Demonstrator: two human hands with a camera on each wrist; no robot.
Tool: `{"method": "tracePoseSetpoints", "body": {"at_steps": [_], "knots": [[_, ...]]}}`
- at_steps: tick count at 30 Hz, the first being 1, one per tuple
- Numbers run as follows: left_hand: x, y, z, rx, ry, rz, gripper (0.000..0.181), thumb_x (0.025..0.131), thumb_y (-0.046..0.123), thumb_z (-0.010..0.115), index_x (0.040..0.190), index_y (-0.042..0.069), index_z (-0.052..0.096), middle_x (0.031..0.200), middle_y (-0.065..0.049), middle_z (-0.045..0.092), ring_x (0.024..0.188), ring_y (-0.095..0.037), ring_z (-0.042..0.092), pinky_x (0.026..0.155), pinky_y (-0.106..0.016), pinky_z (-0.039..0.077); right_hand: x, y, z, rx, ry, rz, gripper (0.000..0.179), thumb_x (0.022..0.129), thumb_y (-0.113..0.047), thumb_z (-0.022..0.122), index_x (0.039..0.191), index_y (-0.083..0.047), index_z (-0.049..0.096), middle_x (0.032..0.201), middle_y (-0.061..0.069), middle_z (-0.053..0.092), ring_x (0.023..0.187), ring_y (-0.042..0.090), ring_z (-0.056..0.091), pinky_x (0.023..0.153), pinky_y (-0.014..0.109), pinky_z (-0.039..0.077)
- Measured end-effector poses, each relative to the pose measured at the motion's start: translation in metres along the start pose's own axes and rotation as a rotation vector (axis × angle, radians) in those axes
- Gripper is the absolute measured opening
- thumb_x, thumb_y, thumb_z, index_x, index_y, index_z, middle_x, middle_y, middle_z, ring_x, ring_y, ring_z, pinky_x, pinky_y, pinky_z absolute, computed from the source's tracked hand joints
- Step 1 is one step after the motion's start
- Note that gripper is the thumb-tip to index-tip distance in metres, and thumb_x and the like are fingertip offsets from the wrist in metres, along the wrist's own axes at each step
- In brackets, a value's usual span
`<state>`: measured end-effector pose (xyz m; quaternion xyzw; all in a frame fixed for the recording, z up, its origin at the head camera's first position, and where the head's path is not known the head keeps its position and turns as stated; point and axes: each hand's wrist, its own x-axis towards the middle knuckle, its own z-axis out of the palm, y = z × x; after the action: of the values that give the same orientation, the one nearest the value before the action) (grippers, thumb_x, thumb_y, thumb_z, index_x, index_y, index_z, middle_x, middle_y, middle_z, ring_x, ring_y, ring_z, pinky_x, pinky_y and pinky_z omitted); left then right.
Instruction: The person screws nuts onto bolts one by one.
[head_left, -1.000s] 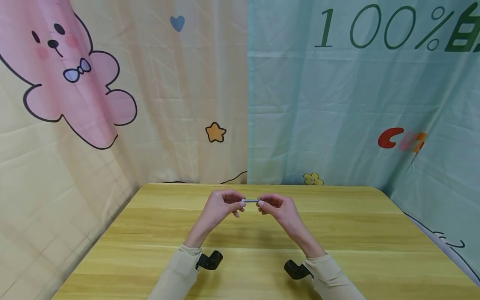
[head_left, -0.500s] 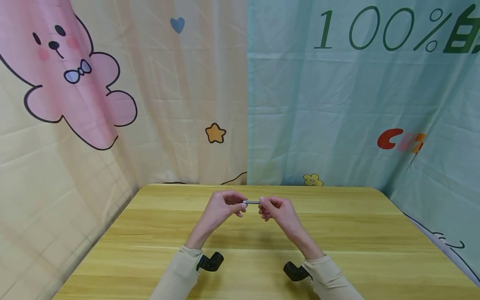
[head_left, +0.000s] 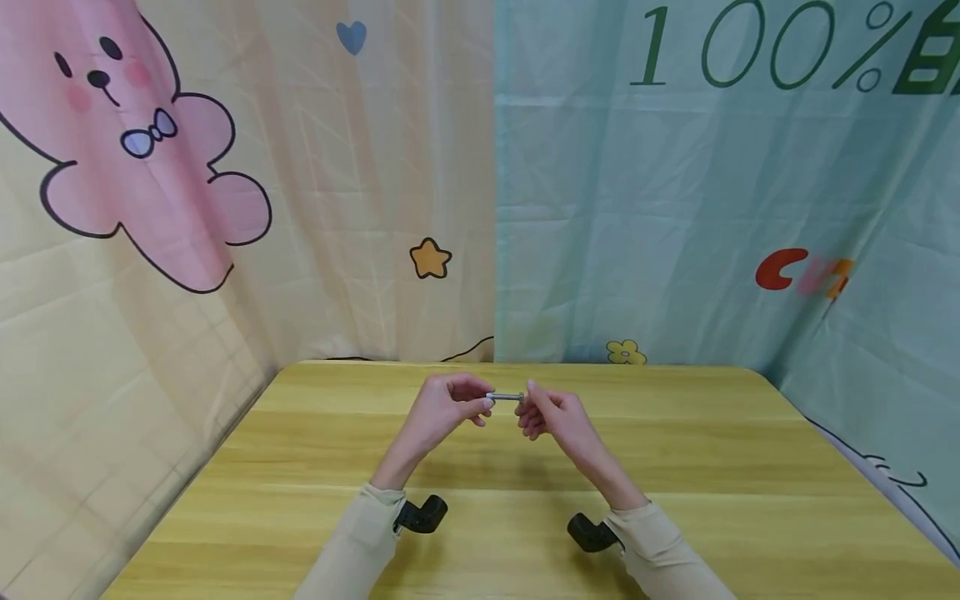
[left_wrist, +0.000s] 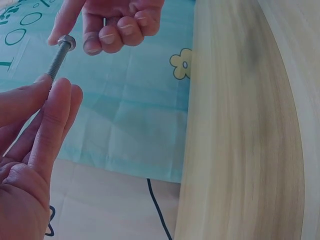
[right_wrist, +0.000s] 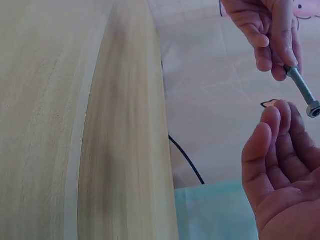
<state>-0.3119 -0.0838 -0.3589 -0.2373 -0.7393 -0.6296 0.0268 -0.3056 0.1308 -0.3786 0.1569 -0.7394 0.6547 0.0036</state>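
A grey metal bolt (head_left: pixel 507 397) is held level over the table, pinched at its left end between the thumb and fingers of my left hand (head_left: pixel 450 404). On the bolt's free end sits a hex nut (left_wrist: pixel 67 42), with the thread showing between it and the left fingertips in the left wrist view. My right hand (head_left: pixel 555 415) is right beside the nut, thumb raised, other fingers loosely bent. In the right wrist view, the right fingers (right_wrist: pixel 280 135) are spread apart from the bolt, and the nut (right_wrist: pixel 313 109) shows fully.
The wood-grain table (head_left: pixel 510 542) lies under both hands. Printed curtains (head_left: pixel 645 208) hang behind it and along both sides. A black wrist-camera mount (head_left: pixel 423 514) juts from the left sleeve, another black mount (head_left: pixel 592 533) from the right.
The right thumb and fingers have come off the bolt's right end, the thumb lifting upward, so the nut end now shows. The left hand keeps its pinch almost in place.
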Motion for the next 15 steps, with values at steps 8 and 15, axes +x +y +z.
{"method": "tracePoseSetpoints", "body": {"at_steps": [8,15], "knots": [[0.0012,0.0014,-0.0042,-0.005,0.011,-0.018,0.013,0.087,0.000,0.073,0.099,0.000,0.072,0.085,-0.012,0.071,0.083,-0.043,0.067,0.067,-0.043,0.061,-0.0010,-0.0061,-0.0031,0.030,0.024,-0.063,0.034,0.104,-0.026,0.051,0.116,0.005,0.061,0.106,0.020,0.062,0.092,0.032,0.060,0.074,0.031,0.058],[-0.0008,-0.0009,-0.0065,0.011,0.023,-0.001,0.014,0.087,0.002,0.073,0.100,-0.001,0.072,0.085,-0.012,0.070,0.080,-0.037,0.069,0.067,-0.044,0.061,-0.0035,-0.0067,-0.0027,-0.043,-0.034,-0.214,0.026,0.095,-0.008,0.066,0.120,-0.005,0.061,0.112,0.016,0.063,0.102,0.036,0.061,0.078,0.033,0.058]]}}
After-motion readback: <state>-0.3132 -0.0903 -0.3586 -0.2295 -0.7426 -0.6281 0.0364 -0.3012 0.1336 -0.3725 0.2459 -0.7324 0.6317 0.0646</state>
